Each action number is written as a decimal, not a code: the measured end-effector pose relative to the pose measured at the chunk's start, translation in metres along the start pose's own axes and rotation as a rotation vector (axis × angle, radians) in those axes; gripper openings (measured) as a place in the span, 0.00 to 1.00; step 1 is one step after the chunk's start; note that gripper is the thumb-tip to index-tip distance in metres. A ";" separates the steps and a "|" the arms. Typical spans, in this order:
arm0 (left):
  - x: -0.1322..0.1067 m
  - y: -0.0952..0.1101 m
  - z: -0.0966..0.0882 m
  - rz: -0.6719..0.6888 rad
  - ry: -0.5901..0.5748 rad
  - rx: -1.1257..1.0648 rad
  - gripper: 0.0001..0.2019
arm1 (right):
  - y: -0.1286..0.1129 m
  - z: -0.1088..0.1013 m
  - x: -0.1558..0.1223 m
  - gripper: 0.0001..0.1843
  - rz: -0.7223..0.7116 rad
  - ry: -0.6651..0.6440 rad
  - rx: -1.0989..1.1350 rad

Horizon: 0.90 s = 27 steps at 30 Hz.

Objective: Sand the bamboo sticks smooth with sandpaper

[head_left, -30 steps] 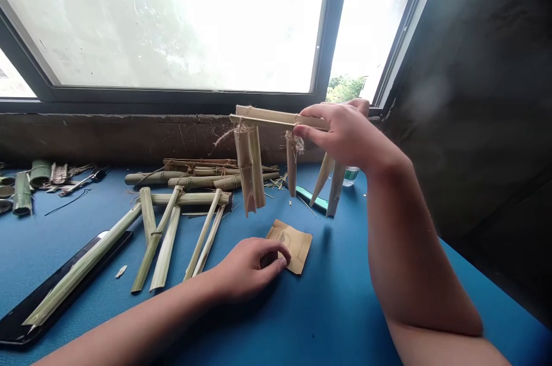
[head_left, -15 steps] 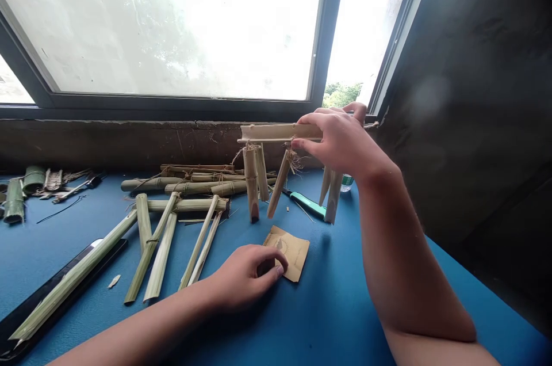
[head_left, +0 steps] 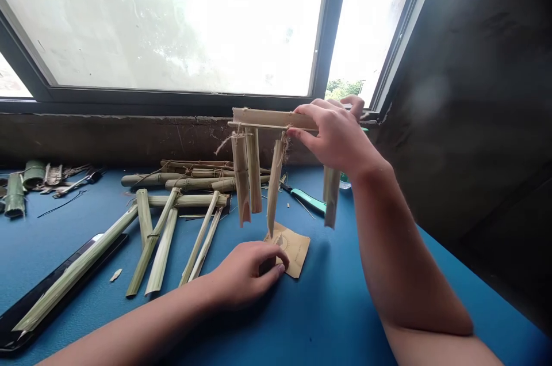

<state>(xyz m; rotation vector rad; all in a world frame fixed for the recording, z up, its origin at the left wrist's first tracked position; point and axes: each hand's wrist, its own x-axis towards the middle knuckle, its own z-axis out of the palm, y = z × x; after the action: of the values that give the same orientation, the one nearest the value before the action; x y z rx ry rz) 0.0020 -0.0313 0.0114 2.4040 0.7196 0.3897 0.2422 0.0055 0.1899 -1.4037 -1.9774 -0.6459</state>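
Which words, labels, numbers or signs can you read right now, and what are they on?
None can be read.
Brown paper by the left hand: print too small and blurred.
Green bottle label: mostly hidden, too small to read.

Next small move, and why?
Probably raise the left hand to steady the pale, tapered bamboo strip. That strip hangs at a slant from the pale split-bamboo frame, while the other hanging pieces look closer to upright. Only the right hand has a grip on the frame; the left appears to hold nothing, its fingertips near the square brown paper.
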 end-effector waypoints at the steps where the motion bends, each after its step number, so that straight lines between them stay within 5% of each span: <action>1: 0.000 0.000 0.001 0.012 -0.004 0.012 0.12 | -0.002 0.002 0.001 0.22 -0.004 -0.001 0.002; 6: -0.001 0.000 0.004 0.066 -0.022 0.056 0.11 | -0.004 0.009 0.004 0.22 0.025 -0.085 0.078; 27: 0.001 -0.002 0.005 0.100 -0.013 0.129 0.11 | 0.010 0.008 0.001 0.21 0.073 -0.020 0.034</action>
<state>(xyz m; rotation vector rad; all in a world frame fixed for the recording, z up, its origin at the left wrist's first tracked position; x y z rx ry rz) 0.0036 -0.0317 0.0062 2.5690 0.6375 0.3781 0.2499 0.0149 0.1854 -1.4598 -1.9337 -0.5648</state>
